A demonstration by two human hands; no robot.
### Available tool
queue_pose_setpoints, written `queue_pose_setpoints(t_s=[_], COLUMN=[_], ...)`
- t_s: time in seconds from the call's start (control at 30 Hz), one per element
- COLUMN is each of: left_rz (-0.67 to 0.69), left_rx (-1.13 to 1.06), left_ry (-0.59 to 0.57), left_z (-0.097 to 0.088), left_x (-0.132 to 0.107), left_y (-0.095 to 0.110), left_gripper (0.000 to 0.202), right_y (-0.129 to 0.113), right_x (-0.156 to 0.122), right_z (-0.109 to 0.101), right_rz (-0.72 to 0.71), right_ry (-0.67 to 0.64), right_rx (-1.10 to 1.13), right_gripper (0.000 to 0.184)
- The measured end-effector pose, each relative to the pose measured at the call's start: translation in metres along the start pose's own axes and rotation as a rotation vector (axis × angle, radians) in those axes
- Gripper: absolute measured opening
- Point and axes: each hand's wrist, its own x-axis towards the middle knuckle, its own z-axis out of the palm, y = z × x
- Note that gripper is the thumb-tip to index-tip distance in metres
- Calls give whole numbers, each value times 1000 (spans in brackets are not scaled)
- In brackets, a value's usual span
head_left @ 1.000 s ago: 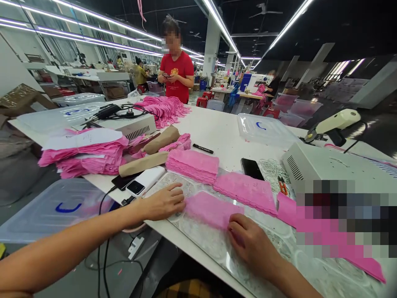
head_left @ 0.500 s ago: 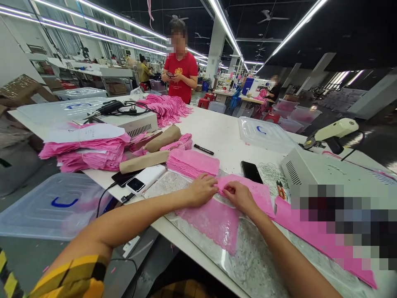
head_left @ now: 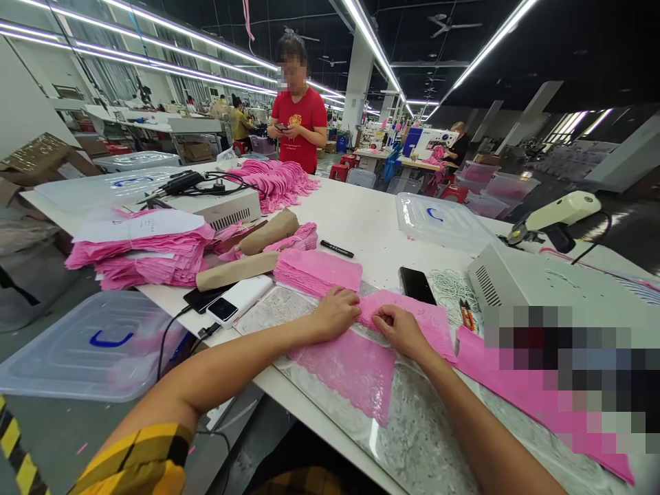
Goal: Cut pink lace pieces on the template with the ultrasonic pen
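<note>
In the head view, a stack of pink fabric pieces [head_left: 420,317] lies in front of me, its left end between my hands. My left hand [head_left: 335,316] has its fingers curled together at that end, holding the fabric edge. Thumb and forefinger of my right hand [head_left: 401,330] pinch the near edge of the same stack. Below them, a thin lace-edged pink piece [head_left: 350,368] lies flat on a grey marbled board [head_left: 427,426]. Just beyond my left hand sits a neat pile of pink pieces [head_left: 318,270]. The fingertips are partly hidden.
A black phone [head_left: 416,284], orange-handled snippers [head_left: 467,315] and a grey machine box [head_left: 546,289] are on the right. On the left are a white power bank [head_left: 240,300] and bundled pink pieces [head_left: 149,247]. A person in a red shirt [head_left: 300,127] stands across the table.
Both hands stay at the left end of the pink stack, with only a slight shift of the fingers. The camera view has moved a little.
</note>
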Motion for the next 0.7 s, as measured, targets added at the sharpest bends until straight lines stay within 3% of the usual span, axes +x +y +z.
queue_pose_setpoints(t_s=[0.7], left_rz=[27], left_rx=[-28], left_ry=[-76], left_z=[-9], left_x=[10], left_y=[-9], left_gripper=[15], right_y=[-1], right_x=[-4], right_z=[-1], right_rz=[-30], right_ry=[13], right_rx=[-33], right_gripper=[23])
